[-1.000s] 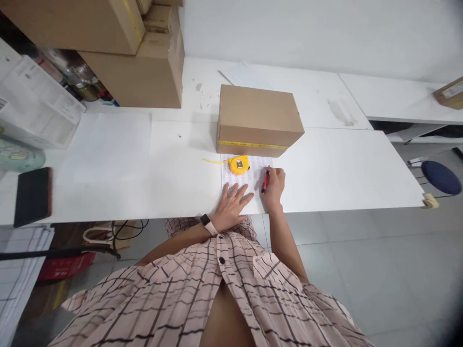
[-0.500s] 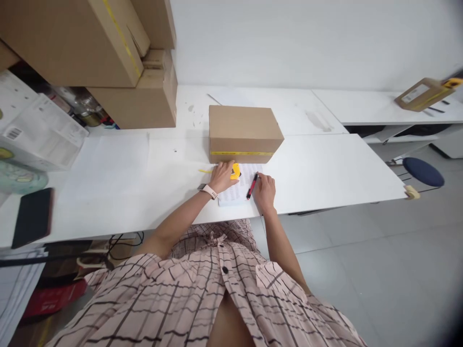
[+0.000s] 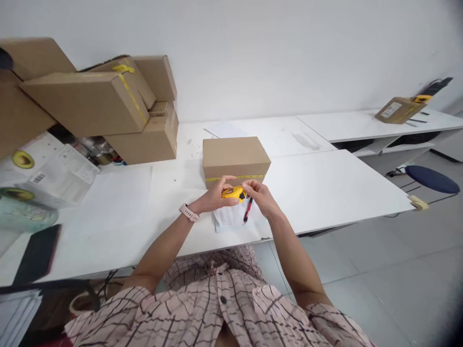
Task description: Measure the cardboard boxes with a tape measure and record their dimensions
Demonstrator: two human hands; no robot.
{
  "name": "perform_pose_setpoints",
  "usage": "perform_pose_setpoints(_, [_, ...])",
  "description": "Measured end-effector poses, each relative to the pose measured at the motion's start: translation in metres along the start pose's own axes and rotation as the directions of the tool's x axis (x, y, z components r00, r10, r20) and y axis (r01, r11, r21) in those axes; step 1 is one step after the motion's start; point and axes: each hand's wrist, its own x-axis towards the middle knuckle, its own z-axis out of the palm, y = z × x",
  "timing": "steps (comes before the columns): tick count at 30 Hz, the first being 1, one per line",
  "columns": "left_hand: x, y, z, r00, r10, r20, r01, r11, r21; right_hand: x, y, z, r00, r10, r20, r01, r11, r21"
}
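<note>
A yellow tape measure (image 3: 234, 193) is gripped in my left hand (image 3: 216, 193), thumb below it and fingers over the top. My right hand (image 3: 261, 195) pinches at the front end of the same tape measure; the exact bit between its fingertips is too small to make out. Below both hands, a red and black pen (image 3: 248, 210) lies on printed sheets (image 3: 227, 216). Just behind the hands sits a closed cardboard box (image 3: 235, 152) with a yellow strip along its front side.
Stacked cardboard boxes (image 3: 139, 144) and a white carton (image 3: 50, 168) fill the table's left end. A dark phone (image 3: 37, 253) lies near the front left edge. Far right are a small box (image 3: 394, 110) with tools and a blue stool (image 3: 432, 179). A wall rises behind.
The tape measure has been lifted off the sheets in my left hand. My right hand has left the pen's side and come to the tape measure. The view has tilted up.
</note>
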Motion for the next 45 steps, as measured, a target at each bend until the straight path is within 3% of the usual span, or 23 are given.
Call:
perform_pose_setpoints(3, [0.008, 0.014, -0.030, 0.993, -0.014, -0.120, 0.003, 0.995, -0.098, 0.035, -0.018, -0.018, 0.992, -0.048, -0.113, 0.054, 0.997, 0.057])
perform_pose_setpoints(7, [0.020, 0.018, -0.096, 0.920, -0.015, -0.392, -0.008, 0.998, -0.057, 0.105, -0.044, -0.065, 0.952, -0.102, -0.289, 0.123, 0.991, 0.054])
perform_pose_setpoints(11, [0.032, 0.003, -0.161, 0.839, -0.114, -0.532, 0.040, 0.988, -0.149, 0.163, -0.050, -0.095, 0.911, 0.035, -0.412, -0.086, 0.991, -0.106])
perform_pose_setpoints(15, [0.038, -0.014, -0.193, 0.825, -0.206, -0.526, 0.133, 0.976, -0.173, 0.188, -0.031, -0.090, 0.867, 0.097, -0.489, -0.272, 0.914, -0.302])
perform_pose_setpoints(22, [0.049, -0.018, -0.196, 0.843, -0.214, -0.494, 0.186, 0.977, -0.105, 0.190, -0.012, -0.080, 0.891, 0.205, -0.405, -0.348, 0.882, -0.318])
perform_pose_setpoints(27, [0.066, -0.019, -0.194, 0.862, -0.223, -0.455, 0.208, 0.975, -0.082, 0.186, -0.006, -0.082, 0.892, 0.327, -0.311, -0.394, 0.900, -0.185])
perform_pose_setpoints(31, [0.071, -0.024, -0.196, 0.873, -0.222, -0.433, 0.210, 0.975, -0.076, 0.186, -0.002, -0.083, 0.897, 0.342, -0.279, -0.385, 0.916, -0.117])
perform_pose_setpoints(37, [0.068, -0.023, -0.190, 0.855, -0.213, -0.474, 0.220, 0.975, -0.041, 0.186, -0.004, -0.078, 0.896, 0.187, -0.402, -0.331, 0.886, -0.326])
perform_pose_setpoints(41, [0.060, -0.001, -0.186, 0.849, -0.224, -0.478, 0.247, 0.969, -0.015, 0.191, -0.014, -0.081, 0.885, 0.076, -0.459, -0.286, 0.867, -0.407])
perform_pose_setpoints(43, [0.047, 0.014, -0.177, 0.871, -0.210, -0.444, 0.232, 0.973, -0.005, 0.195, -0.025, -0.084, 0.877, -0.009, -0.481, -0.231, 0.870, -0.436])
perform_pose_setpoints(45, [0.027, 0.027, -0.154, 0.913, -0.182, -0.365, 0.183, 0.983, -0.032, 0.200, -0.036, -0.082, 0.861, -0.145, -0.488, -0.114, 0.879, -0.462])
